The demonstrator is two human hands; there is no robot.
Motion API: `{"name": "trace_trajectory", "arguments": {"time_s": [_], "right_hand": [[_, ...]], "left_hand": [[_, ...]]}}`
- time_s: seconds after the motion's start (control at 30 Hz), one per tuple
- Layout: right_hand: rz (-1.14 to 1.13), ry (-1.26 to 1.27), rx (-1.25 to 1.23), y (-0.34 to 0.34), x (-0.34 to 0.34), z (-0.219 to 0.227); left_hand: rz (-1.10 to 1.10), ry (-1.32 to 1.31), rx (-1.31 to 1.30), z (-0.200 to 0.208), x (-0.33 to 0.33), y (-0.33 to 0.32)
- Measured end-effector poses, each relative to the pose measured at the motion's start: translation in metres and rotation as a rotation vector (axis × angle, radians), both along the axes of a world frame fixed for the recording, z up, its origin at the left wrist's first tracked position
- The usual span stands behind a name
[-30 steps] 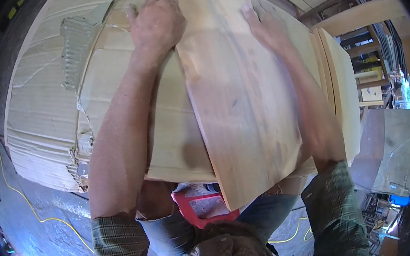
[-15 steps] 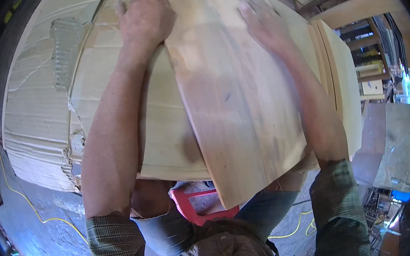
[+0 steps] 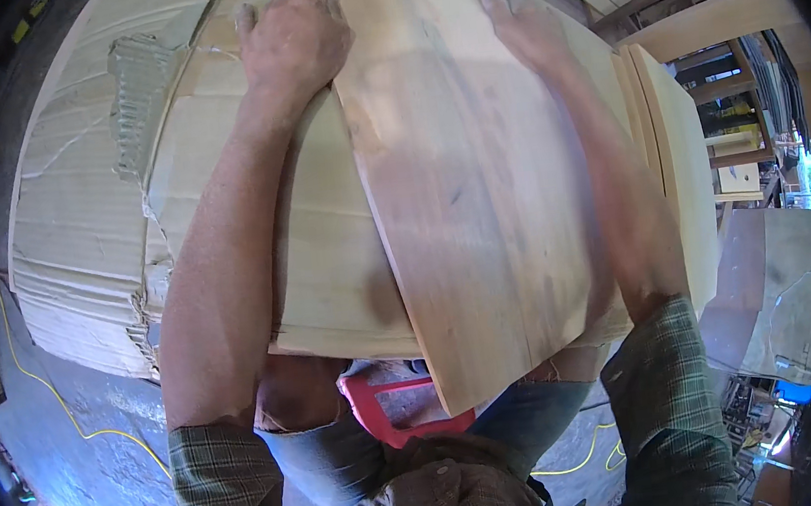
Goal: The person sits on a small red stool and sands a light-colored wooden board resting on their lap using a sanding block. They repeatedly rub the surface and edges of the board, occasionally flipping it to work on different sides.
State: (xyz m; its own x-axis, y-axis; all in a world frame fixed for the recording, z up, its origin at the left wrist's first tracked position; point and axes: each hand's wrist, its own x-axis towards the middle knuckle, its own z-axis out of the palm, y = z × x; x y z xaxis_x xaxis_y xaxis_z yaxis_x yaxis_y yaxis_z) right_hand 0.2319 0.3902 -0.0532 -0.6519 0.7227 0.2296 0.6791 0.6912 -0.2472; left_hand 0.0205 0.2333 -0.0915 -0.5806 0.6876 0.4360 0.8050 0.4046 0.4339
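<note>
A wide, pale wooden board (image 3: pixel 466 217) lies lengthwise in front of me, its near end sticking out over my lap. My left hand (image 3: pixel 296 37) is at the board's far left edge, palm down, with bent fingers close together and the thumb out of sight. At the far right edge is my right hand (image 3: pixel 528 23), its thumb on the board's top face and its other fingers partly hidden and blurred. Under the board is a large sheet of worn brown cardboard (image 3: pixel 200 176), torn on the left.
More pale boards (image 3: pixel 678 165) stand along the right side. Below, between my knees, shows a red frame (image 3: pixel 383 413). A yellow cord (image 3: pixel 55 398) runs over the floor on the left. Wooden shelving (image 3: pixel 735 100) and a large flat panel (image 3: pixel 774 283) are at the right.
My right hand has shifted slightly right, toward the board's far right edge. The left hand stays at the left edge, and the board rests almost as before. The view has shifted a little.
</note>
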Motion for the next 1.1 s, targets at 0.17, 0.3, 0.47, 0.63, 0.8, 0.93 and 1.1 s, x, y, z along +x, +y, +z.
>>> {"name": "trace_trajectory", "arguments": {"time_s": [0.17,0.3,0.47,0.63,0.8,0.93,1.1], "right_hand": [[0.156,-0.066,0.073,-0.001,0.014,-0.002],[-0.001,-0.17,0.125,0.006,0.013,-0.002],[0.09,-0.073,0.114,0.004,0.016,-0.003],[-0.055,-0.135,-0.013,0.008,0.009,0.002],[0.016,-0.109,0.148,-0.001,0.0,-0.002],[0.085,-0.1,0.113,-0.006,0.0,-0.004],[0.123,-0.026,0.107,-0.002,-0.004,-0.005]], "left_hand": [[0.014,-0.035,-0.054,0.004,0.005,0.0],[0.01,0.017,0.036,0.001,0.008,0.002],[0.018,-0.027,-0.035,0.0,0.003,0.0],[0.003,-0.027,-0.082,0.006,0.007,-0.001],[0.0,-0.07,-0.03,0.011,0.012,-0.003],[0.004,-0.055,-0.088,0.013,0.013,-0.003],[-0.023,-0.093,-0.034,0.013,0.012,-0.005]]}}
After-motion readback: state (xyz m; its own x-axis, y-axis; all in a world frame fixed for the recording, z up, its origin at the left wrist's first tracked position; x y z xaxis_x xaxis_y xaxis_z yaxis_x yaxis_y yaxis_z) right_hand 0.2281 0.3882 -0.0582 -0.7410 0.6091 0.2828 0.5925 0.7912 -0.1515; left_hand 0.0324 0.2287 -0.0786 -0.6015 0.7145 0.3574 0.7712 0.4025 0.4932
